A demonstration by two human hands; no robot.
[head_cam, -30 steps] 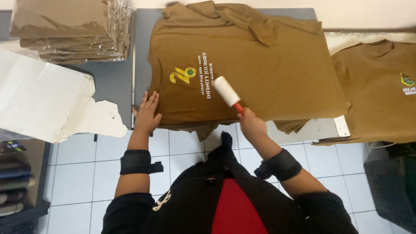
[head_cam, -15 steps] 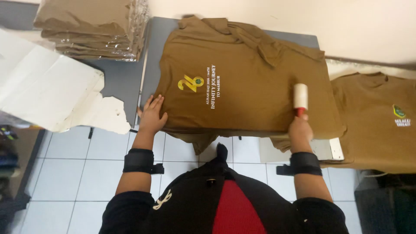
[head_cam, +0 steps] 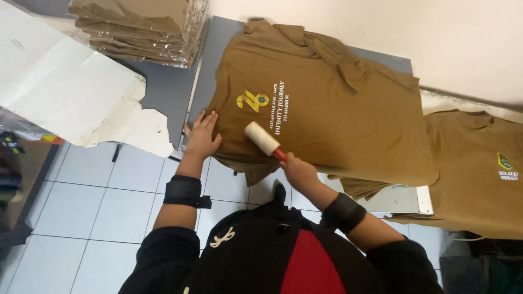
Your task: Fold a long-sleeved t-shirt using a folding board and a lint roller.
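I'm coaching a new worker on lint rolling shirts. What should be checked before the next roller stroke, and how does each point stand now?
1. Lint roller touching the cloth: ok, its white roll lies on the brown shirt beside the print.
2. Grip on the roller: ok, the right hand closes around the red handle.
3. Shirt held down: ok, the left hand presses flat on the shirt's near left edge.
4. Cloth smooth ahead of the roller: not ok, folds show near the collar.
5. Shirt fully on the grey table: not ok, the near hem hangs over the edge.
6. Roller sheet still sticky: cannot tell.
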